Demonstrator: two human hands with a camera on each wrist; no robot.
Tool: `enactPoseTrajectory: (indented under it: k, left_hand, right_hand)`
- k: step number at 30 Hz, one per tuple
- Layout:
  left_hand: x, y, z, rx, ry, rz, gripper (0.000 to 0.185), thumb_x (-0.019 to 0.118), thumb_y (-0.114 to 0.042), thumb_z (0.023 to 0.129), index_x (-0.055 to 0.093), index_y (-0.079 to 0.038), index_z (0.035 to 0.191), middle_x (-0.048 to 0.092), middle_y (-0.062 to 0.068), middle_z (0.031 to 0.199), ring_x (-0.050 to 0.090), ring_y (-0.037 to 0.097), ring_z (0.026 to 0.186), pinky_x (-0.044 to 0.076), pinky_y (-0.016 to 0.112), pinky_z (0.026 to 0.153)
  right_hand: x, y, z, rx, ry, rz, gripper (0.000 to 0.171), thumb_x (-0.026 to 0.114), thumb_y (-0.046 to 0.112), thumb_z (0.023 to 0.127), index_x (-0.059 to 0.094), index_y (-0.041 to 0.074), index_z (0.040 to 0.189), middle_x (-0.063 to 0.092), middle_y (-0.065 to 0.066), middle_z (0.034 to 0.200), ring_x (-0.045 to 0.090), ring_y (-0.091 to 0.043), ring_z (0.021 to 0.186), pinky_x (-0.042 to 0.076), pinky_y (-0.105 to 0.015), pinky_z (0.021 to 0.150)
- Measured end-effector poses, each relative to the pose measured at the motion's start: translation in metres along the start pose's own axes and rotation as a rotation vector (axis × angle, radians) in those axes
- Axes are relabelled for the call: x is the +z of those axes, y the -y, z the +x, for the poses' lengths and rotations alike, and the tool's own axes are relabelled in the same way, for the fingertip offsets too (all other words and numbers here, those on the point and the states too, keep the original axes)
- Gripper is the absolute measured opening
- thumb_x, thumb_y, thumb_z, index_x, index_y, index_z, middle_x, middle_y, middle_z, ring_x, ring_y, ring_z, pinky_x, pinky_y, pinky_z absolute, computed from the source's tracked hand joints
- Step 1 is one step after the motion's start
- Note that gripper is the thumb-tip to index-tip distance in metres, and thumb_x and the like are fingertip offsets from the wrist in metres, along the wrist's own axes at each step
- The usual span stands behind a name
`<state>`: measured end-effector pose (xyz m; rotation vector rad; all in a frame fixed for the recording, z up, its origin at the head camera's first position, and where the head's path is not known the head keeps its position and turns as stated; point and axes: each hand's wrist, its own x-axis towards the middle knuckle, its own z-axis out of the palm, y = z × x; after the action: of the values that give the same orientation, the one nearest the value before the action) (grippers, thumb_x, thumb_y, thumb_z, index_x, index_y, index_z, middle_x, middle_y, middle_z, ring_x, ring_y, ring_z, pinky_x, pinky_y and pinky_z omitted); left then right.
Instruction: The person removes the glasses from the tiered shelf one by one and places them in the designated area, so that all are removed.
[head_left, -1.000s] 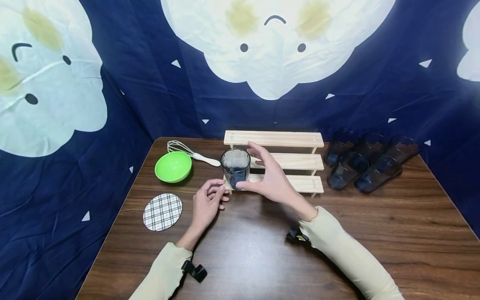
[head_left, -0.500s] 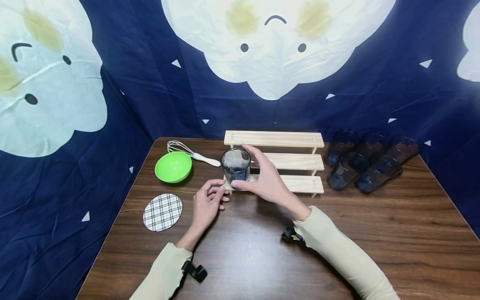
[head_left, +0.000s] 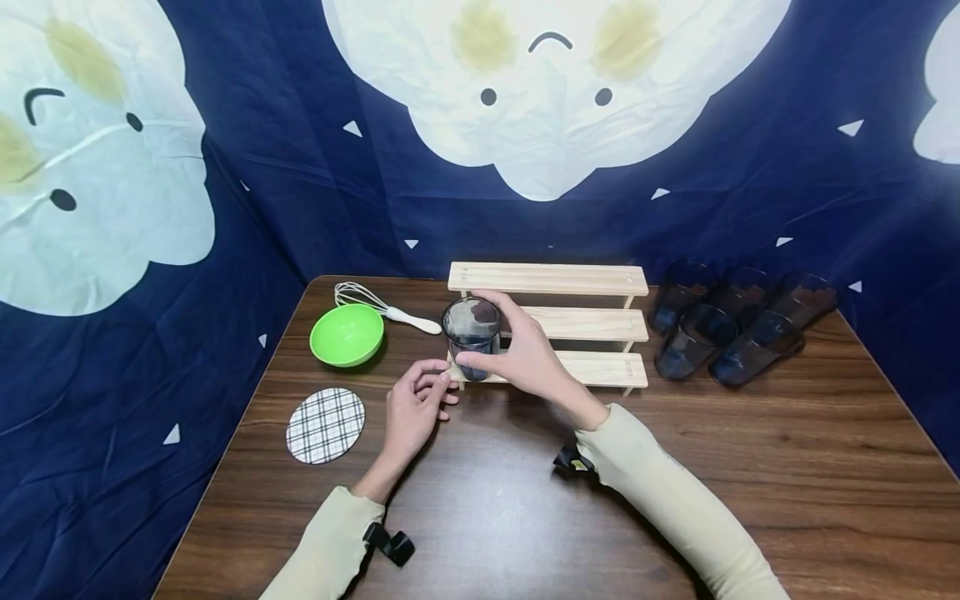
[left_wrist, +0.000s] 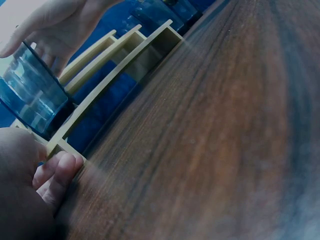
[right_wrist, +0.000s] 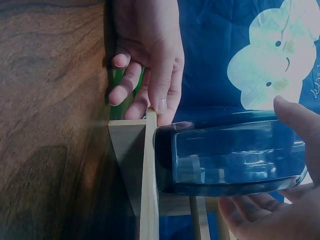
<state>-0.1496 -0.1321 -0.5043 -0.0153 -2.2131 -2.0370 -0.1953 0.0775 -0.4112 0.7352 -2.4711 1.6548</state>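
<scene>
A dark tinted drinking glass point(head_left: 467, 332) stands upright on the left end of the lowest tier of a light wooden three-tier rack point(head_left: 588, 323). My right hand point(head_left: 534, 357) is round that glass point(right_wrist: 225, 155) from the right, thumb in front and fingers behind. At the rack's lower left corner, my left hand point(head_left: 414, 407) pinches the end of the bottom board, as the right wrist view shows. From the left wrist view, the glass point(left_wrist: 37, 92) has its base on the board.
Several more tinted glasses point(head_left: 696, 340) stand grouped right of the rack. To the left lie a green bowl point(head_left: 347, 335), a white-handled whisk point(head_left: 412, 319) and a checked round coaster point(head_left: 326, 426) on the wooden table point(head_left: 787, 467). A blue patterned cloth point(head_left: 525, 225) hangs behind.
My right hand has shifted left, and its thumb and fingers have come further round the glass. Neither the glass nor my left hand has visibly moved.
</scene>
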Motion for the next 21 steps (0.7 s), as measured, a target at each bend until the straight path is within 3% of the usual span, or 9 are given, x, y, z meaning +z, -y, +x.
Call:
enactPoseTrajectory:
  k: [4, 13, 21]
  left_hand:
    - [0.0007, 0.0003, -0.0001, -0.005, 0.002, -0.004, 0.016, 0.067, 0.0, 0.11, 0.07, 0.005, 0.125, 0.079, 0.028, 0.098, 0.078, 0.012, 0.069, 0.065, 0.027, 0.049]
    - [0.0008, 0.0003, -0.0009, -0.008, 0.0, -0.004, 0.017, 0.068, 0.0, 0.11, 0.07, 0.005, 0.125, 0.079, 0.028, 0.098, 0.078, 0.012, 0.07, 0.064, 0.027, 0.049]
    - [0.0002, -0.0013, -0.0022, 0.0, 0.002, -0.007, 0.017, 0.068, -0.001, 0.11, 0.07, 0.006, 0.125, 0.079, 0.029, 0.099, 0.078, 0.013, 0.07, 0.065, 0.027, 0.049]
  right_hand:
    - [-0.0007, -0.0014, 0.0007, -0.007, 0.004, 0.033, 0.087, 0.099, 0.02, 0.086, 0.054, 0.02, 0.16, 0.072, -0.005, 0.139, 0.075, -0.028, 0.12, 0.062, -0.045, 0.107]
    - [-0.0038, 0.0012, 0.0008, 0.005, 0.001, 0.099, 0.089, 0.103, 0.016, 0.081, 0.06, 0.017, 0.158, 0.075, -0.008, 0.137, 0.077, -0.031, 0.118, 0.064, -0.048, 0.105]
    - [-0.008, 0.0032, -0.003, -0.011, -0.024, 0.057, 0.09, 0.106, 0.017, 0.076, 0.063, 0.012, 0.155, 0.077, -0.005, 0.134, 0.078, -0.025, 0.113, 0.065, -0.043, 0.101]
